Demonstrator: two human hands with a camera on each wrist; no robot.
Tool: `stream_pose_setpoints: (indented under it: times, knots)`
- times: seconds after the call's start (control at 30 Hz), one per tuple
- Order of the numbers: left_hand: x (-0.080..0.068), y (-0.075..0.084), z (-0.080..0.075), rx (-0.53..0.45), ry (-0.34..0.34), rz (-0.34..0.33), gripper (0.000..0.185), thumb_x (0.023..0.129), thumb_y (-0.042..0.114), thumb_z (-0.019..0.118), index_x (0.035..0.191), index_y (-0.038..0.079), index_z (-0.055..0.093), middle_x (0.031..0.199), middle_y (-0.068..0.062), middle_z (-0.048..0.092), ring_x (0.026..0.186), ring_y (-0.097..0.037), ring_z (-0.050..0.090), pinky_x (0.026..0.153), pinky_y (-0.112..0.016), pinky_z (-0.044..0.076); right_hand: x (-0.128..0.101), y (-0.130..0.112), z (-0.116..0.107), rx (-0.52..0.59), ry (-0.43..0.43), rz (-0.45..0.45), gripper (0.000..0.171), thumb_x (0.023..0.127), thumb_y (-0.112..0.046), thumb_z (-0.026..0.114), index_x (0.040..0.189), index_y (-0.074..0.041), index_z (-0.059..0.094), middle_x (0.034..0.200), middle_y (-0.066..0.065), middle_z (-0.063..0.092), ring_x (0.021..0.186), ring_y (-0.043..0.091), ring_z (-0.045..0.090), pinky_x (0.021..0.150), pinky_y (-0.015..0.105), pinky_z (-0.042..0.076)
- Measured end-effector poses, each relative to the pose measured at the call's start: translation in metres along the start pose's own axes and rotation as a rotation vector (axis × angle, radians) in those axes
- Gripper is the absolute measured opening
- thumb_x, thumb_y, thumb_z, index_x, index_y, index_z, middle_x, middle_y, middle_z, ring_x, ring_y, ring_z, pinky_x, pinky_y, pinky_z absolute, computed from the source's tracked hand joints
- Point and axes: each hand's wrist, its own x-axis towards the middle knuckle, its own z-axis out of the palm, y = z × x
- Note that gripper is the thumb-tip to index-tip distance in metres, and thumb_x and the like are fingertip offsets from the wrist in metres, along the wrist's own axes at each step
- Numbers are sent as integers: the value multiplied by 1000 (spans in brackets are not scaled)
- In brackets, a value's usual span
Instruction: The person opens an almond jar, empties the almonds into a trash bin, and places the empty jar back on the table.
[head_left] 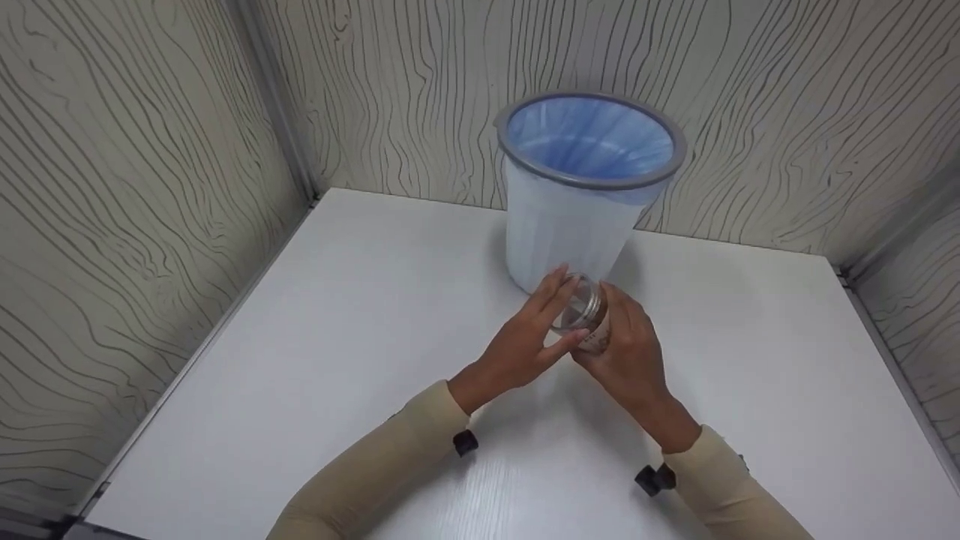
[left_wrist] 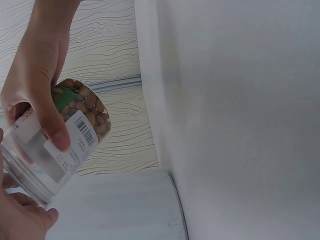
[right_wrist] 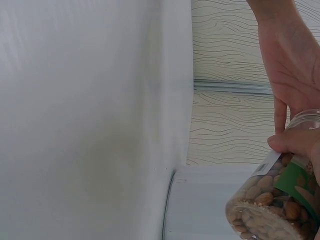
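Left of centre in the head view: left hand [head_left: 529, 341], beige sleeve, fingers straight and laid flat against the lid end of the jar, not curled round it. Centre of frame: clear plastic jar [head_left: 581, 313] with nuts inside, white barcode label and a green patch, held tilted above the white table [head_left: 337, 352], just in front of the bin. Right of centre: right hand [head_left: 630, 356], fingers and thumb wrapped round the jar body, grasping it. Upper centre: pale waste bin [head_left: 570, 225] with grey rim and blue liner, standing on the table against the wood-grain wall [head_left: 135, 150]. Jar contents plain in the wrist views [left_wrist: 75, 125] [right_wrist: 272, 200]
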Motion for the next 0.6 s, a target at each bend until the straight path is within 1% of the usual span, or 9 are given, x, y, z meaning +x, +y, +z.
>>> stream_pose_setpoints:
  times: [0.13, 0.33, 0.4, 0.47, 0.6]
  knots:
    - [0, -8, 0, -17, -2, 39, 76, 103, 45, 58, 164, 18, 20, 170, -5, 13, 156, -17, 11, 119, -32, 27, -1, -1, -3, 13, -18, 13, 93, 67, -18, 95, 143, 5, 48, 132, 23, 58, 120, 36, 59, 99, 53, 50]
    - [0, -22, -2, -21, -10, 178, 79, 101, 39, 63, 163, 13, 21, 170, -8, 13, 156, -23, 12, 121, -37, 25, -2, -2, -5, 46, -38, 43, 98, 64, -18, 98, 145, 4, 47, 135, 22, 58, 121, 36, 58, 99, 54, 50]
    - [2, -26, -2, -19, -14, 213, 80, 101, 38, 65, 163, 13, 22, 170, -10, 14, 156, -24, 13, 120, -37, 26, -2, -3, -6, 58, -43, 52, 99, 64, -18, 98, 145, 4, 46, 135, 22, 57, 122, 36, 58, 99, 55, 49]
    - [3, -27, -3, -27, -24, 232, 79, 101, 37, 65, 163, 13, 22, 170, -10, 14, 156, -24, 14, 120, -36, 26, -1, -3, -7, 64, -47, 55, 99, 65, -18, 98, 146, 4, 46, 136, 22, 57, 123, 36, 58, 100, 54, 49]
    - [7, -28, -4, -54, -40, 242, 77, 101, 35, 65, 162, 13, 24, 170, -10, 15, 156, -24, 14, 119, -35, 28, 0, -3, -8, 68, -42, 40, 98, 66, -20, 97, 146, 3, 46, 135, 21, 58, 122, 35, 58, 99, 54, 50]
